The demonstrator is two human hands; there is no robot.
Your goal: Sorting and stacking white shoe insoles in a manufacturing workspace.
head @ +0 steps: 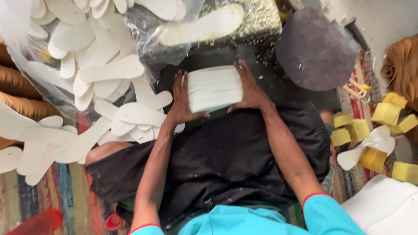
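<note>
A dark cloth [226, 148] covers my lap and takes up the middle of the view, with my two bare forearms running across it toward the far side. To the left lies a big heap of white foam soles [100, 65], some spilling out of a clear plastic bag [17, 39] whose top is cut off by the frame edge. Far right of centre sits a round dark pad [314, 48], flecked with crumbs. At the near right corner are white foam sheets [383, 206], only partly in view, and beyond them a scatter of yellow foam blocks [385, 114].

The stack of white foam pieces [214, 88] stands just past the far edge of the cloth, straight ahead of me, squeezed between my palms. My left hand [183, 102] presses flat on its left side, thumb hooked under the near edge; my right hand [249, 89] presses on its right side, fingers spread toward the far end. Both hands are grasping it.

How many pieces are in the stack is hard to make out, and what it rests on is hidden in shadow.
</note>
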